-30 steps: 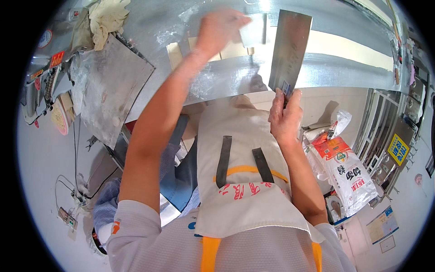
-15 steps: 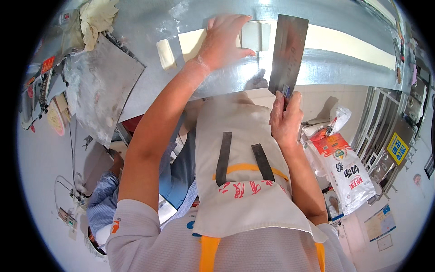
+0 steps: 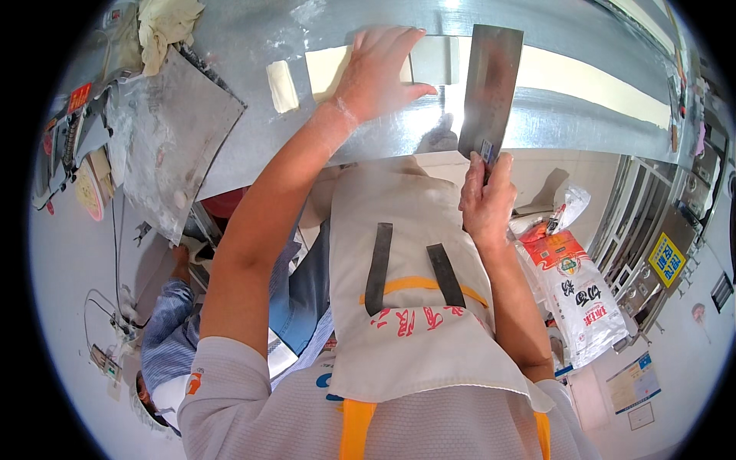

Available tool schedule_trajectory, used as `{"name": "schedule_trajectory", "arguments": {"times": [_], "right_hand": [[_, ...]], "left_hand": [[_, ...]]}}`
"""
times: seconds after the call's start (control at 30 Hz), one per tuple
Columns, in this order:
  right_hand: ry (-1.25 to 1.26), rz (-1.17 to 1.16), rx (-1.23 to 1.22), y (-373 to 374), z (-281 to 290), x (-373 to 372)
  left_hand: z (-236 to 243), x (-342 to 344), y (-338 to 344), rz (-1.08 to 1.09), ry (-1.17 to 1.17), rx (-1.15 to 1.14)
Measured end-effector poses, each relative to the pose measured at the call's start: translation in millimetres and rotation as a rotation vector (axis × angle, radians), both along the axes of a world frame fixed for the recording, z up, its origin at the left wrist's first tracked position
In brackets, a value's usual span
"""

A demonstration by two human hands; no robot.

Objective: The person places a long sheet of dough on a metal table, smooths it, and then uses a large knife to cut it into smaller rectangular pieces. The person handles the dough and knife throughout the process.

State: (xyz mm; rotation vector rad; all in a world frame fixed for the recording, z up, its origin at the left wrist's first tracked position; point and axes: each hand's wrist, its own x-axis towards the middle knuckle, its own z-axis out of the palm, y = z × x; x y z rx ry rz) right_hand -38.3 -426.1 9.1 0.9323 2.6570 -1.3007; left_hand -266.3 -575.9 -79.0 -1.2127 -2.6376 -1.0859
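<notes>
My left hand (image 3: 383, 73) lies with fingers stretched and thumb spread across a long pale sheet of dough (image 3: 590, 81) on the metal worktop (image 3: 253, 34). Beside its fingertips, a grey flat rectangle (image 3: 432, 61) lies in line with the dough; I cannot tell what it is. A separate short dough block (image 3: 282, 87) sits left of the strip. My right hand (image 3: 488, 203) is closed round the handle of a broad cleaver (image 3: 492, 88). The blade points away from me over the dough strip and hides part of it.
A bent metal sheet (image 3: 180, 134) hangs at the worktop's left edge, by a crumpled cloth (image 3: 165, 31). White and red flour bags (image 3: 575, 287) stand below right, near a metal rack (image 3: 625, 218). Another person in a blue striped sleeve (image 3: 169, 330) is at lower left.
The cleaver has shifted very slightly right with my right hand. My left hand stays almost in place. The other person's arm at lower left has moved.
</notes>
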Motion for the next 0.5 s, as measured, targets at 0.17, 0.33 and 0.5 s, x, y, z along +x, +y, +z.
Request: {"name": "schedule_trajectory", "arguments": {"times": [0.17,0.33,0.5], "right_hand": [[0.031,0.077,0.067,9.2,1.9,-8.4],[-0.084,0.109,0.1,11.5,23.1,-30.3],[-0.206,0.113,0.129,14.1,22.1,-39.4]], "left_hand": [[-1.6,-0.6,0.9,-0.02,0.007,0.018],[-1.6,0.7,0.9,-0.009,0.001,0.006],[-0.7,0.7,2.0,-0.008,0.006,0.018]]}}
